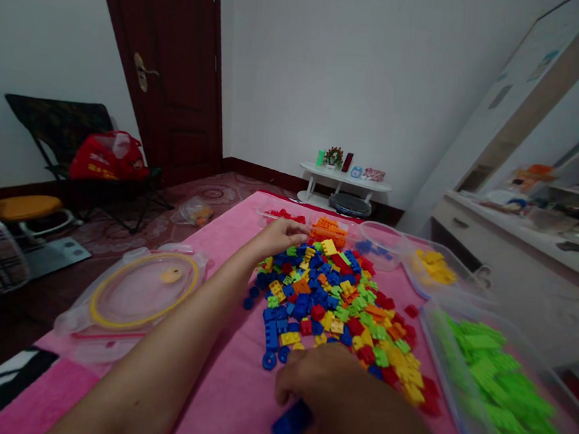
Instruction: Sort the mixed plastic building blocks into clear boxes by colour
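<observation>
Picking through the block pile (301,305) seems the step, the right hand (324,383) clamped on 1 blue block (292,426) nearer the viewer, the left hand (285,234) beyond, grip unclear; next calls for a steady hold.

**Blue brick (289,427) and mixed pile (332,284)**

The blue brick, oblong and dark, is held slantwise nearer than the mixed pile and apart from it, one end hidden. The pile spreads loosely: blue, red, yellow, green and orange pieces, with blue wheels (269,360) along its left edge.
</observation>
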`<state>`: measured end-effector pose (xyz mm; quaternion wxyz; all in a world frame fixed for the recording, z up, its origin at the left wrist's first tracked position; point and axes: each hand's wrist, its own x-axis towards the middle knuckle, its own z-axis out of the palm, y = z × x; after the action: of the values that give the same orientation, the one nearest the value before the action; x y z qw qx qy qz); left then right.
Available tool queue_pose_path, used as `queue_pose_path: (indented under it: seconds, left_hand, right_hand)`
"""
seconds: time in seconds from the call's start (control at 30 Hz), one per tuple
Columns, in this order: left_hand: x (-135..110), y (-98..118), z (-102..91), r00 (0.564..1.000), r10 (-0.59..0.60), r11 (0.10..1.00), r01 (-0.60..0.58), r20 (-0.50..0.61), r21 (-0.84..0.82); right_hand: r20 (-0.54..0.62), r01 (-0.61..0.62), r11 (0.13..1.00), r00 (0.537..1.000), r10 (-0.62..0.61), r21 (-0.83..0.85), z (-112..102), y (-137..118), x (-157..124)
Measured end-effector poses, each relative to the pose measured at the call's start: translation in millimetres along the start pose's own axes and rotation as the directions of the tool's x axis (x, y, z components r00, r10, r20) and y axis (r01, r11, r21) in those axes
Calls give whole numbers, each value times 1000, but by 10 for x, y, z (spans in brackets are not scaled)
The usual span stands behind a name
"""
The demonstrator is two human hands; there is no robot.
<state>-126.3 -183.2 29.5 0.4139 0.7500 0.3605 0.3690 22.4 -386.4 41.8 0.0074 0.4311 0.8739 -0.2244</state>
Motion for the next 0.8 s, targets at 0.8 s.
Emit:
queue_pose_path:
  seconds: [0.8]
  left_hand:
    - [-1045, 355, 181, 821, -136, 525, -415, 555, 743]
  right_hand:
    - [-405, -451, 834, 859, 311, -316, -141, 687, 361]
